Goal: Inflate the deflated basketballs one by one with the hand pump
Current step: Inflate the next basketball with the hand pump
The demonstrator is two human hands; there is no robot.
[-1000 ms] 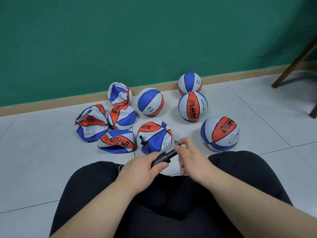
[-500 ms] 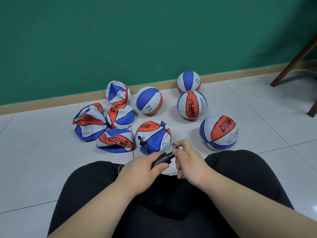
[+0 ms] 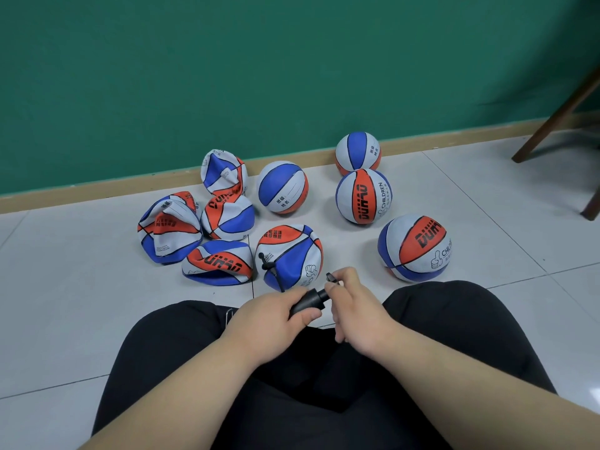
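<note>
a green wall (image 3: 227, 76) fills the top of the view, matte, with a faint dark mark toward the right. a tan baseboard (image 3: 97, 198) runs along its foot and meets a floor (image 3: 65, 303) of pale grey tiles with thin dark joints. at the far right a dark wooden leg (image 3: 558, 115) slants down to the tiles. a second leg (image 3: 592, 206) stands nearer, cut by the edge.

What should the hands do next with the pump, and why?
Probably draw the handle out with the right hand: it sits close to the pump barrel the left hand grips, and the plugged-in ball looks dented.
</note>
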